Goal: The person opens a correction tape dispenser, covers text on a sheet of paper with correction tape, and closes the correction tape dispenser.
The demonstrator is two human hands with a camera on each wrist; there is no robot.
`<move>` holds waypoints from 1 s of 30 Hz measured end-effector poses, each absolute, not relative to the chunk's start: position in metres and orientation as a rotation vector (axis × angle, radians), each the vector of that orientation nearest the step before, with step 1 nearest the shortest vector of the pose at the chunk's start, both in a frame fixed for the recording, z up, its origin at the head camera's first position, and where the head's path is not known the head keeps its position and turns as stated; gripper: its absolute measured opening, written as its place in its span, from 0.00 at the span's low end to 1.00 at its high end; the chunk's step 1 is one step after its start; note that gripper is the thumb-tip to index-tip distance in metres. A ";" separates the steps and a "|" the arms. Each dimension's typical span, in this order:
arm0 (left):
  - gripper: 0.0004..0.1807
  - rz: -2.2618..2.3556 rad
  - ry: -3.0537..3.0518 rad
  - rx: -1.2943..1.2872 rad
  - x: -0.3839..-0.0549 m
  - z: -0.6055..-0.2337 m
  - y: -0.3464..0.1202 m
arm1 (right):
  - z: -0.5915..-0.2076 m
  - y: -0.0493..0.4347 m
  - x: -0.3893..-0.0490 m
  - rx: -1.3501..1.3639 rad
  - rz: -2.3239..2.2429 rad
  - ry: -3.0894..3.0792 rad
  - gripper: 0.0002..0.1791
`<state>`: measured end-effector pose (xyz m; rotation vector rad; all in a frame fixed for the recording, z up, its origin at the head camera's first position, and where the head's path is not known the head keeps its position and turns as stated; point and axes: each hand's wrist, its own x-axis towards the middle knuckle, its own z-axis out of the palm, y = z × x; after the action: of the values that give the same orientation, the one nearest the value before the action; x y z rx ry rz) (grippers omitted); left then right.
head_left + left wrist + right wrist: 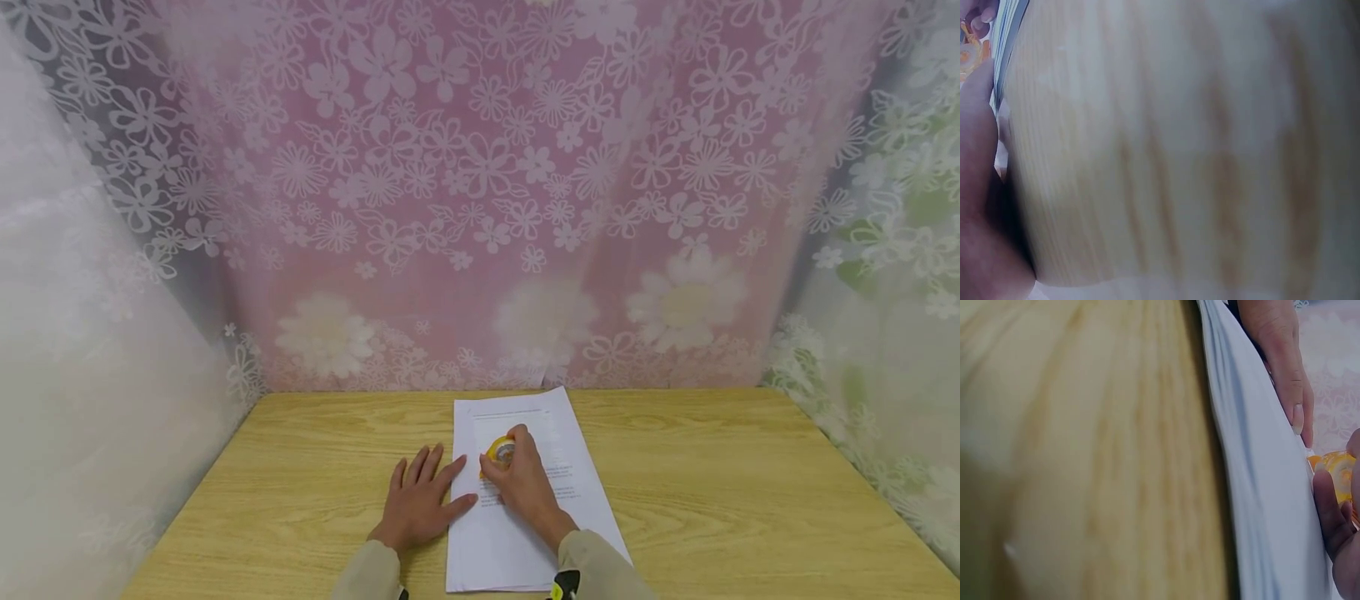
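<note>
A stack of printed paper sheets (525,550) lies on the wooden table. My right hand (528,487) grips a yellow-orange correction tape (504,452) with a round, see-through window, thumb on one side and fingers on the other. The correction tape is over the printed lines, low against the top sheet. In the right wrist view, the correction tape (1338,472) shows partly behind the fingers. My left hand (422,504) lies spread to the left of it, with thumb and index finger on the paper's left edge and the other fingers over the table.
The wooden table (720,492) extends to both sides of the paper. A pink flowered curtain (465,208) hangs along the table's back edge. Pale flowered sheets hang at the left (90,350) and at the right (885,333).
</note>
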<state>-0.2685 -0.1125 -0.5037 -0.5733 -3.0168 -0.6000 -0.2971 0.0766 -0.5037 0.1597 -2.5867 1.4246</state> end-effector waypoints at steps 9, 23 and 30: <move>0.36 -0.563 -3.049 -0.559 -0.267 -0.498 -0.111 | -0.502 0.078 -0.294 0.151 1.463 -2.555 0.25; 0.36 -0.579 -3.035 -0.566 -0.269 -0.504 -0.112 | -0.508 0.080 -0.295 0.095 1.681 -2.474 0.27; 0.36 -0.566 -3.036 -0.566 -0.268 -0.501 -0.112 | -0.509 0.079 -0.296 0.108 1.642 -2.494 0.29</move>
<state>-0.2684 -0.1123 -0.5007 -0.5662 -3.0358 -0.5657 -0.2964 0.0790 -0.5093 0.1085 -2.4943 1.6420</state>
